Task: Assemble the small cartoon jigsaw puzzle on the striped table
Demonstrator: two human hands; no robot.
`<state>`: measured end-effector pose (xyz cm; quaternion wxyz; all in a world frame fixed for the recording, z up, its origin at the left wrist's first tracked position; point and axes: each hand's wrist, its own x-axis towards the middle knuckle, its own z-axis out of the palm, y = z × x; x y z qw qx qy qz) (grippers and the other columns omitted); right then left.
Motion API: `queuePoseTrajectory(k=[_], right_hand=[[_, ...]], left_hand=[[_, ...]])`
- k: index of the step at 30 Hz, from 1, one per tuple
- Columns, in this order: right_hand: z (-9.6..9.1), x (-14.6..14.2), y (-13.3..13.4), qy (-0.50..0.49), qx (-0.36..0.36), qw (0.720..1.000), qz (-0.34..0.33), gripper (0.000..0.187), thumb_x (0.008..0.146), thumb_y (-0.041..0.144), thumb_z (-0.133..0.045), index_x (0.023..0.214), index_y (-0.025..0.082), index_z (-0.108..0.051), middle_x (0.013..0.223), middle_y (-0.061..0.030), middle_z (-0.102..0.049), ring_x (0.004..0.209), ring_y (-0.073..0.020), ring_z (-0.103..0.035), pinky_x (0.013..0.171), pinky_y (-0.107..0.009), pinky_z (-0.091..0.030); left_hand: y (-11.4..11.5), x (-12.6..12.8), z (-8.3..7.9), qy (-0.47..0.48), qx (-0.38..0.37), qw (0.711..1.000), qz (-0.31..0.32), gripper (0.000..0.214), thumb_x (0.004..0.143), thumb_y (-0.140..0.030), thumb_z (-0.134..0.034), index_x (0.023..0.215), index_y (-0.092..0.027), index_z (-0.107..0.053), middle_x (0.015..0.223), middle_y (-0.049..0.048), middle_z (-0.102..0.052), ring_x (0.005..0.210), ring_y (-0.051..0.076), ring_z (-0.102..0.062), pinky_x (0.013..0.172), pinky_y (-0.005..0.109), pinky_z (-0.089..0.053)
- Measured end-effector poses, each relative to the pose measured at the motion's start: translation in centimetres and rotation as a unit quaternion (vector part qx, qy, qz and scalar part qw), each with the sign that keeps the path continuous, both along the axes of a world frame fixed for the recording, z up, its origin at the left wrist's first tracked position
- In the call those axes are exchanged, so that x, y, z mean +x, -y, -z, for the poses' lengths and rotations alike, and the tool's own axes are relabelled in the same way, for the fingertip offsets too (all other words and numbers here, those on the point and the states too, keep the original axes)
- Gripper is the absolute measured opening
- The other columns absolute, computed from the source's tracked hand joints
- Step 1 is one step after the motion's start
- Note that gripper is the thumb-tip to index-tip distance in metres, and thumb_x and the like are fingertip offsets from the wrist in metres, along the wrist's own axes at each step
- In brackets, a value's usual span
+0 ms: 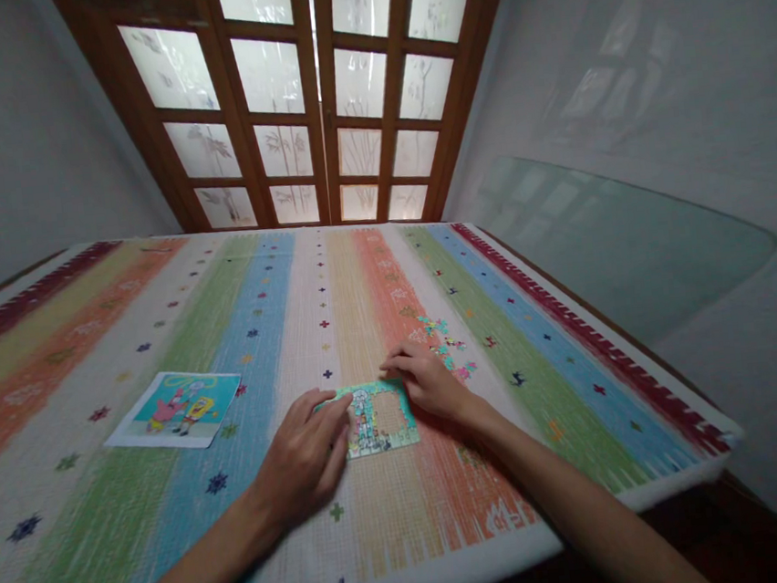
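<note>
"Teal-bordered, where is the puzzle (384, 440) placed in the head view?"

"By the surface's (352, 304) near edge; presumably light, stiff, easily separated, best gripped at opposite sides."

"Hands and counts?"

"Left hand (307, 446): half-opened over its left side, no grip evident. Right hand (430, 379): fingertips gathered by its far edge; any held piece cannot be discerned. One puzzle, one printed picture (178, 411) are counted; loose pieces (445, 345), too small."

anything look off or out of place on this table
Nothing looks spilled or damaged. The jigsaw puzzle has an unfilled gap in its right half, and loose pieces lie scattered beyond the right hand, which seems ordinary for an incomplete jigsaw. The picture sheet lies askew to the stripes of the tablecloth, mildly untidy.
</note>
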<state>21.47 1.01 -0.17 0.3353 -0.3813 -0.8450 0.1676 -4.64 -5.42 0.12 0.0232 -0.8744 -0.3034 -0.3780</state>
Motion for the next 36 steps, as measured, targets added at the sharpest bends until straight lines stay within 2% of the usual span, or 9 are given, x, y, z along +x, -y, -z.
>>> queuePoseTrajectory(k=[4, 7, 10, 13, 16, 19, 27, 31, 36], right_hand=[[-0.6, -1.9, 2.3, 0.000, -0.036, 0.999, -0.029, 0.021, 0.096, 0.013, -0.059, 0.113, 0.021, -0.067, 0.105, -0.0087, -0.071, 0.096, -0.0212, -0.064, 0.085, -0.036, -0.051], [-0.5, -3.0, 3.4, 0.015, -0.048, 0.998, -0.042, 0.017, 0.094, 0.013, -0.061, 0.108, 0.021, -0.066, 0.102, -0.0077, -0.071, 0.094, -0.0207, -0.063, 0.085, -0.036, -0.051], [-0.1, -3.5, 3.6, 0.053, -0.009, 0.997, -0.052, 0.012, 0.095, 0.013, -0.060, 0.102, 0.019, -0.067, 0.094, -0.0075, -0.070, 0.090, -0.0209, -0.061, 0.085, -0.037, -0.050], [0.0, -3.5, 3.5, 0.080, 0.040, 0.995, -0.033, 0.017, 0.093, 0.008, -0.056, 0.098, 0.016, -0.070, 0.094, -0.0097, -0.069, 0.090, -0.0221, -0.059, 0.084, -0.038, -0.049], [-0.2, -3.2, 3.5, 0.076, 0.054, 0.995, -0.022, 0.022, 0.086, 0.006, -0.057, 0.093, 0.017, -0.074, 0.096, -0.0098, -0.071, 0.091, -0.0224, -0.059, 0.083, -0.038, -0.050], [-0.7, -2.8, 3.8, 0.078, 0.055, 0.994, -0.061, 0.023, 0.085, 0.008, -0.058, 0.091, 0.020, -0.076, 0.096, -0.0077, -0.073, 0.090, -0.0221, -0.059, 0.084, -0.039, -0.049], [-0.9, -2.8, 4.1, 0.098, 0.064, 0.985, -0.123, 0.030, 0.089, 0.007, -0.054, 0.103, 0.022, -0.077, 0.103, -0.0078, -0.075, 0.091, -0.0226, -0.058, 0.084, -0.039, -0.050], [-0.7, -2.9, 4.2, 0.099, 0.075, 0.984, -0.124, 0.033, 0.092, 0.006, -0.052, 0.110, 0.021, -0.076, 0.107, -0.0078, -0.075, 0.092, -0.0231, -0.057, 0.085, -0.039, -0.050], [-0.5, -2.9, 4.2, 0.115, 0.076, 0.984, -0.115, 0.035, 0.094, 0.007, -0.053, 0.120, 0.022, -0.072, 0.116, -0.0086, -0.074, 0.094, -0.0237, -0.057, 0.086, -0.041, -0.050]], left_hand=[[0.0, 0.1, -0.2, 0.001, -0.007, 1.000, 0.002, 0.033, 0.099, -0.010, -0.049, 0.131, -0.010, -0.057, 0.112, 0.0145, -0.069, 0.111, 0.030, -0.058, 0.095, 0.050, -0.054], [0.1, 0.3, -0.5, 0.003, -0.018, 1.000, 0.011, 0.033, 0.100, -0.011, -0.049, 0.132, -0.012, -0.057, 0.114, 0.0137, -0.069, 0.109, 0.029, -0.059, 0.094, 0.050, -0.054], [0.1, 0.4, -0.6, -0.005, -0.023, 1.000, 0.020, 0.032, 0.099, -0.011, -0.050, 0.130, -0.014, -0.059, 0.117, 0.0130, -0.069, 0.109, 0.028, -0.060, 0.096, 0.050, -0.053], [0.1, 0.3, -0.6, -0.022, -0.020, 0.999, 0.026, 0.027, 0.098, -0.011, -0.051, 0.122, -0.015, -0.064, 0.118, 0.0131, -0.069, 0.111, 0.029, -0.061, 0.098, 0.051, -0.053], [0.1, 0.2, -0.4, -0.038, -0.015, 0.999, 0.017, 0.021, 0.099, -0.012, -0.051, 0.112, -0.015, -0.067, 0.115, 0.0131, -0.070, 0.108, 0.029, -0.061, 0.098, 0.054, -0.052], [0.1, 0.1, -0.2, -0.040, -0.015, 0.999, 0.011, 0.020, 0.099, -0.012, -0.050, 0.107, -0.015, -0.068, 0.112, 0.0124, -0.071, 0.105, 0.028, -0.062, 0.099, 0.054, -0.053], [0.2, 0.1, -0.3, -0.063, -0.036, 0.997, 0.014, 0.022, 0.101, -0.013, -0.046, 0.108, -0.015, -0.067, 0.104, 0.0093, -0.072, 0.098, 0.023, -0.068, 0.108, 0.056, -0.051], [0.2, 0.2, -0.2, -0.064, -0.042, 0.997, 0.008, 0.022, 0.101, -0.014, -0.045, 0.104, -0.014, -0.067, 0.098, 0.0089, -0.071, 0.094, 0.023, -0.069, 0.110, 0.060, -0.048], [0.2, 0.0, -0.3, -0.068, -0.052, 0.996, 0.010, 0.022, 0.100, -0.013, -0.047, 0.104, -0.016, -0.068, 0.099, 0.0080, -0.071, 0.095, 0.023, -0.069, 0.111, 0.059, -0.047]])
